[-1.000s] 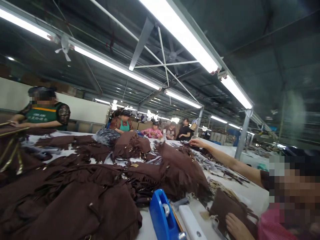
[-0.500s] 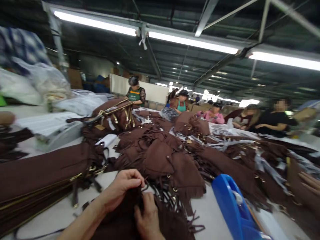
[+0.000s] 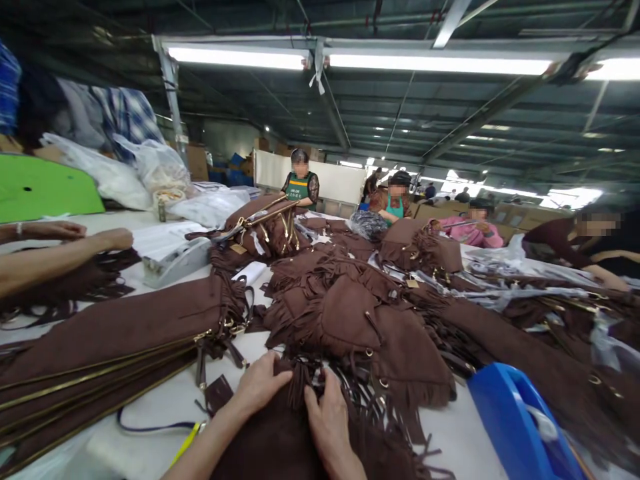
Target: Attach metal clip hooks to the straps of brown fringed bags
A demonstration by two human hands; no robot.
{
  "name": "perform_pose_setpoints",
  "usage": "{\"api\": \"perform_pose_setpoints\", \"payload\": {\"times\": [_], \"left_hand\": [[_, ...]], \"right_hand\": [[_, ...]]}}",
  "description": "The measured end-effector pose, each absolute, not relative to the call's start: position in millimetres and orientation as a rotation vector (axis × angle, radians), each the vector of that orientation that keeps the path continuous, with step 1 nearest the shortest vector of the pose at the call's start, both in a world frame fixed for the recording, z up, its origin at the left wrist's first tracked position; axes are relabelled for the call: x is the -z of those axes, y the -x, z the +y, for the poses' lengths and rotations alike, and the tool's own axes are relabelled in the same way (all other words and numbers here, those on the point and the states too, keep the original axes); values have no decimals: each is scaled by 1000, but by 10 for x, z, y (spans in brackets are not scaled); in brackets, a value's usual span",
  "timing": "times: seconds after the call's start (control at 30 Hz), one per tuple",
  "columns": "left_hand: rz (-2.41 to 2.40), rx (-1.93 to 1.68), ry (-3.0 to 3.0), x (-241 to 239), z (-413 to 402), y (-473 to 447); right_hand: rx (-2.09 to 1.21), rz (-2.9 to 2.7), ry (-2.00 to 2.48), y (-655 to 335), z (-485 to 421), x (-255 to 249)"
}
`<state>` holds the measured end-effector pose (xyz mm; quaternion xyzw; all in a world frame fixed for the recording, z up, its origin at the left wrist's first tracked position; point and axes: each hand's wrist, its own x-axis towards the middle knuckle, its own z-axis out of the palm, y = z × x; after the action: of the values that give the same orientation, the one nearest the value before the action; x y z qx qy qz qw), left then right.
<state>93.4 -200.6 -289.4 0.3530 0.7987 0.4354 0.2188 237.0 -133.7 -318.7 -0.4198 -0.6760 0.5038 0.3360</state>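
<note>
Brown suede fills the space under both hands: the left hand (image 3: 261, 385) is curled shut over the upper edge of a fringed piece (image 3: 273, 447), its knuckles bent and its fingertips tucked into the strands. The right hand (image 3: 327, 417) lies on the same piece just beside it, thumb towards the left hand and fingertips among the fringe; whether it grips any strand I cannot tell. The fringed piece lies at the near edge of the bench (image 3: 455, 433), directly below the camera, with its loose strands spreading away to the right. Just left of the left hand lies a small brown tag (image 3: 219, 393), and beyond that a stack of flat bags (image 3: 100, 353) with gold zips runs along the left side. Past the hands a heap of fringed bags (image 3: 360, 320) touches the far end of the fringe. A blue tape dispenser (image 3: 520, 420) stands near the right edge, well apart from a white tape dispenser (image 3: 175, 260) further back on the left. A co-worker's hand (image 3: 115, 238) rests on dark fringe at far left, and other people stand across the bench.
</note>
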Motion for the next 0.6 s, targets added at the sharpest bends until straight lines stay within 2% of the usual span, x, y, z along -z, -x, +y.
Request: {"api": "perform_pose_setpoints", "payload": {"times": [0.17, 0.27, 0.37, 0.5, 0.6], "left_hand": [[1973, -1240, -1071, 2973, -1945, -1112], [1957, -1304, -1061, 2995, -2028, -1110], [1996, -1339, -1014, 3075, -2114, -1092], [2027, -1370, -928, 3122, -2125, -1091], [1974, -1424, -873, 3066, -2087, -1116]], "right_hand": [[-1718, -1572, 1133, -2165, -1154, 2977], [-2093, -1430, 954, -2210, -1134, 2883], [-2336, -1289, 726, -2447, -1148, 2734], [-2440, -995, 336, -2822, -1065, 2415], [-2200, -1024, 279, -2855, -1012, 2289]]}}
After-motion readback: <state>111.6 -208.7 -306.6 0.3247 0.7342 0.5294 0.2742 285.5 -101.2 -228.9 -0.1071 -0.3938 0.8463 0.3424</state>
